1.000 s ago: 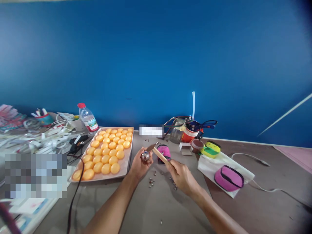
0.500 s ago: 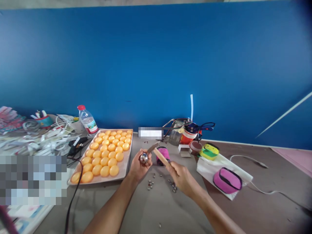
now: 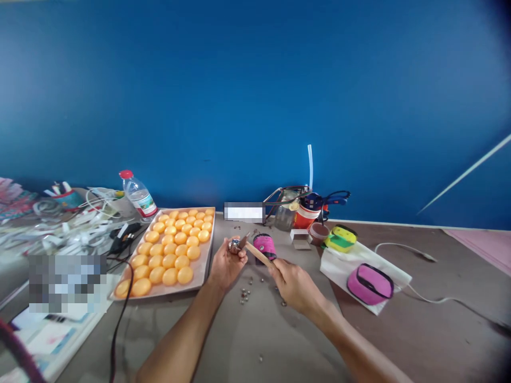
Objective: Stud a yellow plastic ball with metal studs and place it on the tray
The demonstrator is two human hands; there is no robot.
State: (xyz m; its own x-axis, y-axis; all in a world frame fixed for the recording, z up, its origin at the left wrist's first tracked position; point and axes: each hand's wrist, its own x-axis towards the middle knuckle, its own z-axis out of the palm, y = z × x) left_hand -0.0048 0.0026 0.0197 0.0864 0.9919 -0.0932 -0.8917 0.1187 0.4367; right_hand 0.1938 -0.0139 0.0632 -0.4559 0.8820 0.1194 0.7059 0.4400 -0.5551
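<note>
My left hand (image 3: 224, 263) is closed around a small shiny metal ball (image 3: 233, 246), held up above the grey table (image 3: 247, 340). My right hand (image 3: 293, 284) grips the wooden handle of a small hammer (image 3: 255, 252). The hammer's head lies against the ball. Several tiny metal beads (image 3: 245, 292) are scattered on the table below both hands. A pink roll (image 3: 264, 245) stands just behind the hammer.
A tray (image 3: 199, 276) of several orange half-spheres lies left of my hands, with a water bottle (image 3: 138, 196) and cables behind it. A red cup (image 3: 304, 215), a yellow-green case (image 3: 341, 238) and a pink pouch (image 3: 370, 283) on white paper sit to the right. A blue wall (image 3: 255, 96) backs the table.
The hammer head has come down from just above the ball onto it. Both hands have shifted slightly left and up in view as the camera moved.
</note>
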